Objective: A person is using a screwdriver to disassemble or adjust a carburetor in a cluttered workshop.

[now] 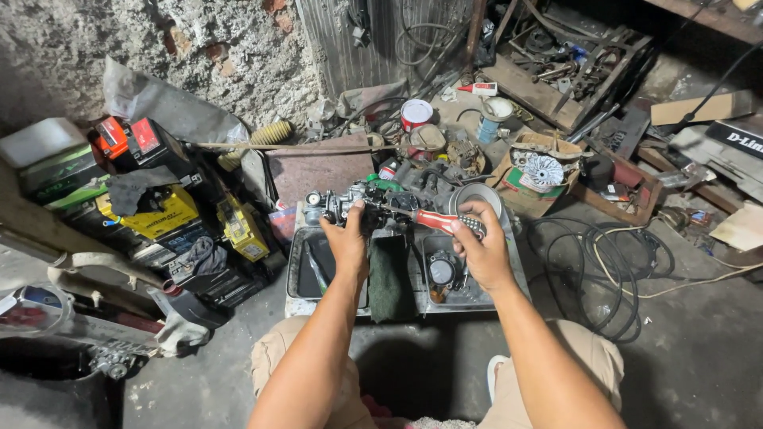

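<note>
**Carburettor held steady for the screwdriver**

While the person crouches on the concrete floor (699,357), both hands meet above a shallow grey metal tray (296,274) set between the knees. Far left, a stack of yellow, green and red-topped battery boxes (151,210) leans by the rough plaster wall, well apart from the work. Moving in, the left hand (348,242) is closed around a small silver-and-black metal carburettor body (342,205), thumb and fingers wrapped under and behind it, so the part sits lifted just over the tray's far rim; that hold likely keeps it from turning under the tool. A dark folded cloth (389,278) drapes across the tray's middle divider, directly below the two wrists, probably to catch drips or small parts. To the right, the right hand (481,246) is shut on a red-handled screwdriver with a black ribbed end (441,222), the shaft pointing leftward into the carburettor, nearly level, so the tip meets the held part head-on. Under that hand a round black-and-metal component (441,272) lies in the tray's right compartment. Farther right, a loose coil of black cable (604,262) lies on the floor, and a cardboard box holding a white finned fan wheel (544,169) stands behind it.
</note>
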